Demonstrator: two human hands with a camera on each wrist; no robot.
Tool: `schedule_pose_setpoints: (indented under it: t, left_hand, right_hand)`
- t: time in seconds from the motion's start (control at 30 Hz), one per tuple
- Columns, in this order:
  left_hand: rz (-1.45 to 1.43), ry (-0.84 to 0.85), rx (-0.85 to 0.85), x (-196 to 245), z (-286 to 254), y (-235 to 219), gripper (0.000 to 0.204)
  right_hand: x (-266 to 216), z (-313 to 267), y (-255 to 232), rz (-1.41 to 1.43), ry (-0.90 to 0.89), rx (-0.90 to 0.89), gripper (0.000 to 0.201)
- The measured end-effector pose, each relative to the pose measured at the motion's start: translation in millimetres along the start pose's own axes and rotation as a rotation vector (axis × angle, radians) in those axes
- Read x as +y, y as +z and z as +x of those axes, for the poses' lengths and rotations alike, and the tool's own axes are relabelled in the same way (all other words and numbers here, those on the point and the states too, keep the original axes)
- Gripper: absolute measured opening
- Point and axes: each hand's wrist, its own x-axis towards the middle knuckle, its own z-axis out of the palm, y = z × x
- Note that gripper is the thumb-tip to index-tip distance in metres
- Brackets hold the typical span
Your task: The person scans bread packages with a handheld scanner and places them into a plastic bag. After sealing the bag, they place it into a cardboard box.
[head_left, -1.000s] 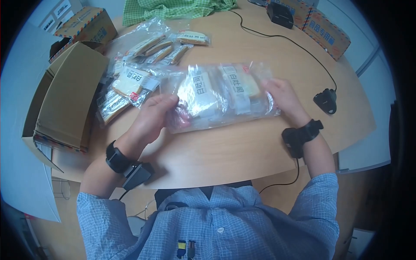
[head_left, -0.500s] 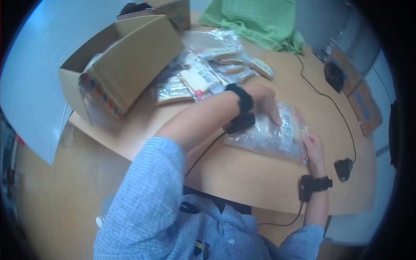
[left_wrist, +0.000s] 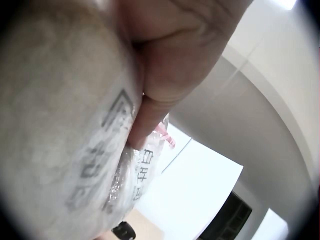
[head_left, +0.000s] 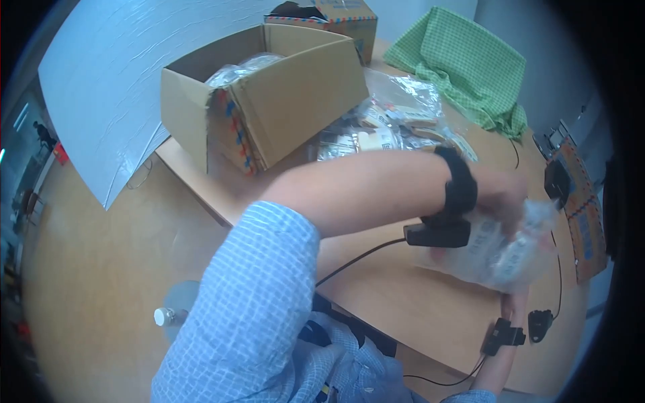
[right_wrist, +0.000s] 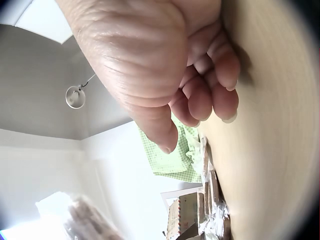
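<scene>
My left hand [head_left: 500,195] reaches across to the right of the table and grips a clear bag [head_left: 480,252] of packaged bread slices, seemingly lifted and tilted. Up close in the left wrist view, the thumb of my left hand [left_wrist: 175,65] presses between two printed white packs [left_wrist: 145,170]. Below the bag, my right hand [head_left: 515,302] is mostly hidden in the head view. The right wrist view has my right hand [right_wrist: 155,65] beside the table surface, fingers loosely curled, holding nothing.
An upright cardboard box [head_left: 302,101] with clear plastic inside stands at the left. Behind its right side lie several wrapped bread slices [head_left: 376,139]. Farther back are a green checked cloth [head_left: 463,74] and another box [head_left: 349,30]. A black device [head_left: 539,326] lies at the right edge.
My left hand has moved from the bag's left end to its top, and the bag has shifted right and tilted. My right hand has let go. The head view has turned left.
</scene>
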Motion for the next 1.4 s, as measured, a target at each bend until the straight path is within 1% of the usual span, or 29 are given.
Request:
schedule_pose_setpoints:
  t: [0.07, 0.1, 0.13, 0.2, 0.3, 0.33, 0.37, 0.4, 0.43, 0.47, 0.5, 0.57, 0.6, 0.63, 0.67, 0.7, 0.77, 0.83, 0.87, 0.9, 0.97, 1.0, 1.03, 1.07, 1.13, 1.17, 1.23, 1.27, 1.4]
  left_hand:
    - [-0.031, 0.088, 0.165, 17.6, -38.4, -37.7, 0.039]
    - [0.005, 0.153, 0.246, 24.7, -59.8, -59.4, 0.038]
    - [0.045, 0.15, 0.298, 31.9, -79.5, -80.8, 0.038]
    - [0.073, 0.122, 0.347, 17.3, -123.0, -122.0, 0.04]
    - [0.594, -0.032, 0.722, -25.3, -209.0, -189.3, 0.035]
    - [0.773, -0.079, 0.843, -36.6, -229.6, -206.0, 0.033]
    - [0.951, -0.129, 0.961, -43.2, -242.6, -213.0, 0.032]
    - [0.955, -0.142, 0.963, -50.5, -253.8, -216.8, 0.032]
    - [0.936, -0.211, 0.958, -57.1, -259.9, -219.0, 0.034]
    - [0.915, -0.278, 0.957, -63.4, -265.4, -221.9, 0.036]
    - [0.923, -0.28, 0.968, -67.4, -271.7, -225.7, 0.036]
    - [1.132, -0.234, 0.899, -67.6, -279.7, -229.5, 0.037]
    - [1.017, -0.313, 0.904, -63.3, -282.5, -229.4, 0.036]
    - [1.021, -0.315, 0.917, -68.8, -282.9, -227.2, 0.036]
    - [1.016, -0.276, 0.869, -74.3, -285.3, -229.8, 0.035]
    - [1.008, -0.238, 0.82, -81.2, -287.8, -233.4, 0.035]
    - [1.035, -0.232, 0.796, -100.8, -292.9, -236.0, 0.031]
    - [1.129, -0.146, 0.721, -117.2, -301.5, -237.2, 0.029]
    - [1.113, 0.012, 0.705, -130.3, -302.5, -245.2, 0.026]
    - [1.11, 0.017, 0.707, -140.8, -302.9, -248.3, 0.026]
    - [1.211, -0.108, 0.65, -152.5, -299.2, -248.8, 0.03]
    - [1.115, -0.032, 0.558, -167.9, -302.7, -254.3, 0.029]
    - [1.112, -0.029, 0.555, -172.0, -303.9, -256.9, 0.029]
    - [1.243, -0.056, 0.562, -174.8, -304.2, -258.5, 0.04]
    - [1.238, -0.149, 0.459, -188.5, -302.0, -257.9, 0.063]
    - [1.229, -0.149, 0.452, -197.0, -303.6, -254.2, 0.063]
    - [0.61, -0.665, -0.07, -204.3, -308.6, -249.0, 0.065]
    - [0.529, -0.747, -0.099, -203.7, -309.4, -251.4, 0.065]
    - [0.536, -0.68, -0.08, -206.0, -318.8, -252.9, 0.062]
  right_hand:
    - [-2.5, 2.3, 0.1, -0.012, 0.004, -0.035, 0.014]
    - [-4.5, 3.1, 1.0, -0.019, 0.006, -0.052, 0.013]
    - [-0.9, 5.1, -3.3, -0.071, 0.017, -0.039, 0.011]
    - [-2.4, 4.2, 2.5, -0.123, 0.046, -0.012, 0.016]
    - [-22.5, 4.2, 25.8, -0.102, 0.113, -0.028, 0.018]
    - [-32.3, 8.2, 32.6, -0.125, 0.169, -0.062, 0.019]
    - [-34.5, 18.4, 38.2, -0.126, 0.168, -0.07, 0.019]
    - [-38.1, 29.6, 42.4, -0.221, 0.164, -0.069, 0.019]
    - [-41.9, 41.9, 48.0, -0.313, 0.152, -0.06, 0.02]
    - [-44.7, 53.3, 57.6, -0.313, 0.143, -0.066, 0.02]
    - [-44.9, 64.6, 68.8, -0.302, 0.116, -0.028, 0.02]
    - [-36.4, 84.2, 87.3, -0.291, 0.084, 0.006, 0.02]
    - [-25.2, 91.9, 92.2, -0.213, 0.092, 0.01, 0.019]
    - [-12.5, 101.6, 91.7, -0.138, 0.093, 0.014, 0.018]
    - [-6.4, 107.9, 92.4, -0.237, 0.1, 0.038, 0.018]
    - [-4.1, 111.0, 92.3, -0.241, 0.098, 0.034, 0.018]
    - [-1.9, 109.7, 92.4, -0.186, 0.072, 0.13, 0.018]
    - [-5.5, 105.7, 95.2, -0.142, 0.055, 0.133, 0.018]
    - [-8.6, 103.4, 98.8, -0.124, 0.057, 0.155, 0.018]
    - [-10.0, 101.8, 100.6, -0.107, 0.058, 0.179, 0.019]
    - [-6.7, 102.5, 97.2, -0.117, 0.047, 0.205, 0.019]
    - [-5.7, 104.7, 97.7, -0.124, 0.035, 0.221, 0.019]
    - [-5.6, 105.8, 99.9, -0.125, 0.038, 0.224, 0.019]
    - [-6.1, 105.4, 101.1, -0.121, 0.035, 0.241, 0.019]
    - [-4.9, 101.1, 103.0, -0.116, 0.046, 0.264, 0.019]
    - [-6.4, 100.8, 104.4, -0.138, 0.038, 0.265, 0.019]
    - [-10.3, 103.3, 107.3, -0.156, 0.029, 0.273, 0.019]
    - [-10.8, 101.7, 110.0, -0.144, 0.032, 0.269, 0.018]
    - [-13.2, 99.8, 111.2, -0.111, 0.045, 0.202, 0.016]
